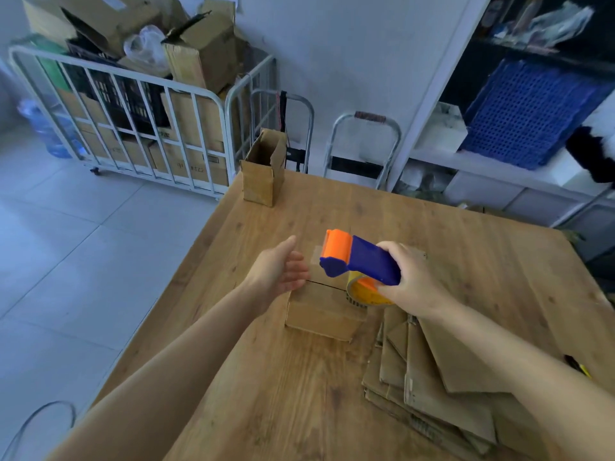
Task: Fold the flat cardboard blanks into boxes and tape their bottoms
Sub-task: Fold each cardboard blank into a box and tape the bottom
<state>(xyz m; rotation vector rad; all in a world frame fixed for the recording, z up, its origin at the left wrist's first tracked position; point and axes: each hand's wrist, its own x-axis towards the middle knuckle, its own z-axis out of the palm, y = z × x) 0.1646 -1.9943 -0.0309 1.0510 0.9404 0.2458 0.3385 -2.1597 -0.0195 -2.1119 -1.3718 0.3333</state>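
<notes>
Head view: left hand (279, 268) is released, fingers straight and together, palm facing right, forearm reaching in from lower left. It sits at the upper left edge of the folded cardboard box (320, 313); can't tell if it's touching. Right hand (412, 277) is clenched around the blue handle of the tape dispenser (361, 257), orange head pointing left toward the left hand, yellow tape roll (365, 293) underneath, just over the box's right side. The box stands on the wooden table (293, 410) between and below both hands. Flat cardboard blanks (432, 387) are stacked under the right forearm. A second open box (263, 174) stands well beyond the left hand at the far table edge.
</notes>
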